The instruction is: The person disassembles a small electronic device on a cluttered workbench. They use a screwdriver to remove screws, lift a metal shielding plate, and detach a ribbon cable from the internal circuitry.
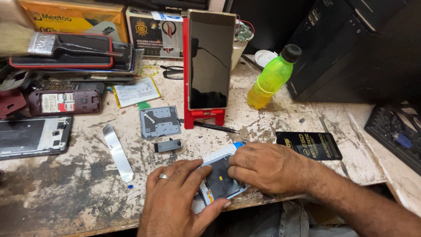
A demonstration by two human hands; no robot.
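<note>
Scuffed white workbench [285,118]: left hand [175,197] and right hand [267,166] both press closed fingers on the opened light-blue phone [219,180] at the front edge, seemingly mid-disassembly; next calls for careful prying.

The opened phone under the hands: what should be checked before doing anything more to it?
1. Both hands on the opened phone: ok, left hand and right hand press it.
2. Phone fully on the table: not ok, it lies at the front edge.
3. Green bottle capped: ok.
4. Small black part clear of hands: ok.
5. White flex strip clear of hands: ok.
6. Tool in hand: cannot tell.
</note>
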